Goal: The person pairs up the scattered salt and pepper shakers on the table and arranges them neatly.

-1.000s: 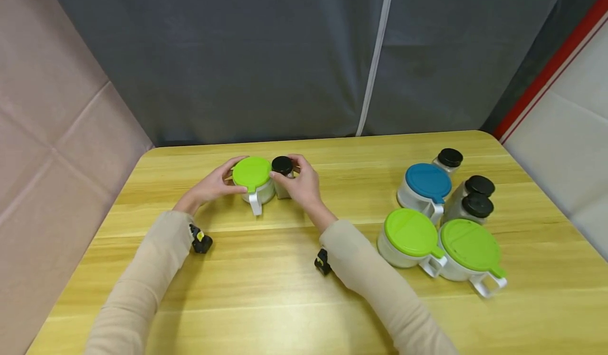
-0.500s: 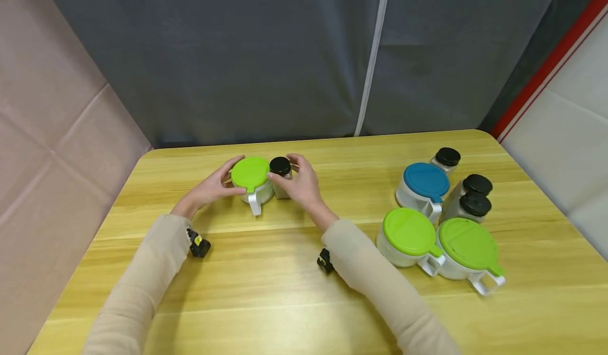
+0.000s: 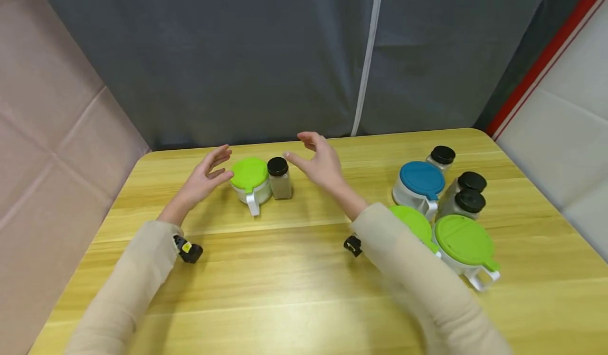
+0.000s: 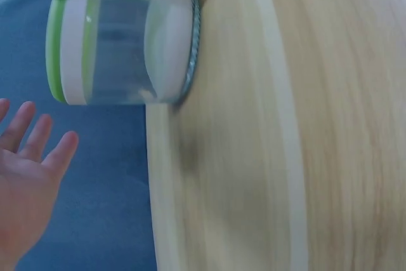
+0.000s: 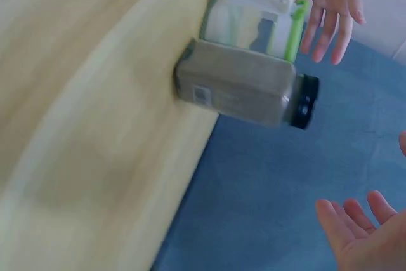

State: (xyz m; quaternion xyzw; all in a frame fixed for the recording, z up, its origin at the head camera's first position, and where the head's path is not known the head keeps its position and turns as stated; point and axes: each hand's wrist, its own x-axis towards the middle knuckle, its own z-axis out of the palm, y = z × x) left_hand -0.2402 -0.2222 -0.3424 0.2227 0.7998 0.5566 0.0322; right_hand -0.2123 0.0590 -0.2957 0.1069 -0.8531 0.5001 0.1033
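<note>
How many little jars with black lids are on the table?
4. One black-lidded jar stands beside the green-lidded cup between the hands; three more cluster at the right by the blue-lidded cup. None seems hidden.

Both arms stretched forward, in beige sleeves, each with a small black device at the wrist. Left hand raised, palm turned inward toward the right, fingers straight and slightly spread, holding nothing. Right hand raised a little higher and further forward, palm facing left, fingers loosely bent, thumb apart, holding nothing. Hands well apart, palms facing each other. Right forearm angled from lower right, blurred near the elbow; left forearm angled from lower left.
</note>
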